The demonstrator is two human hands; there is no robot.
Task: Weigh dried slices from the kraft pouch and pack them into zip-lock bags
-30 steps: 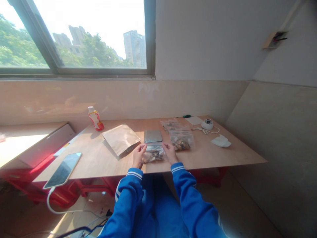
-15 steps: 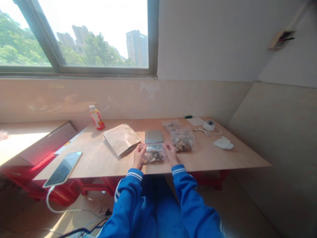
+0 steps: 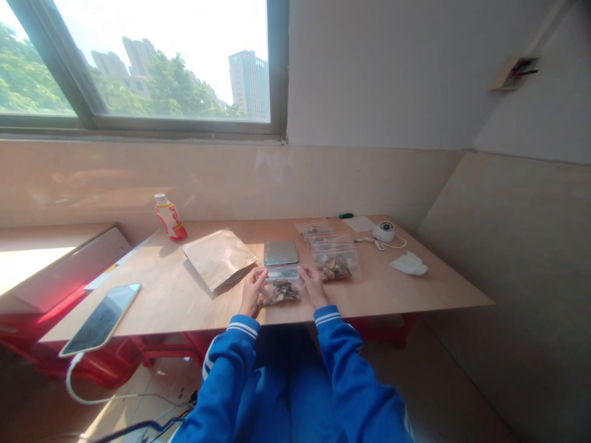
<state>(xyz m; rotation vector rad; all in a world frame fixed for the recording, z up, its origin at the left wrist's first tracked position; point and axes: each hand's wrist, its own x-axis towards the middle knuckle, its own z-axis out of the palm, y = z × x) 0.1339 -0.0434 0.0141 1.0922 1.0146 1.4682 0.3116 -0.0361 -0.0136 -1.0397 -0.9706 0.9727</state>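
Two hands are working at the near edge of a wooden bench (image 3: 418, 294); items are listed here from left to right. A smartphone (image 3: 100, 319) is lying near the left end of the bench, with a white cable (image 3: 69, 384) trailing down from it. A plastic drink bottle (image 3: 170, 217) with a red-and-white label is standing upright at the far edge. A kraft paper pouch (image 3: 216, 258) is lying flat to its right.

The left hand (image 3: 252, 294), in a blue sleeve with white stripes (image 3: 231, 363), is holding the left side of a clear zip bag (image 3: 279, 289). This bag contains brown pieces and is resting on the bench between the hands. The fingers (image 3: 259, 277) of that hand are curled and gripping its edge. The right hand (image 3: 313, 287) is gripping the opposite side in the same way, with its fingers (image 3: 305, 274) closed on the bag.

A square metal-topped pad (image 3: 281, 253) is lying just beyond the bag. Further right, clear bags (image 3: 335, 261) holding similar pieces are lying overlapped. Beyond them are a green-handled item (image 3: 346, 216), a white paper card (image 3: 360, 223), and a round white device (image 3: 383, 231) with a cord. A crumpled white tissue (image 3: 409, 264) is lying at the right.
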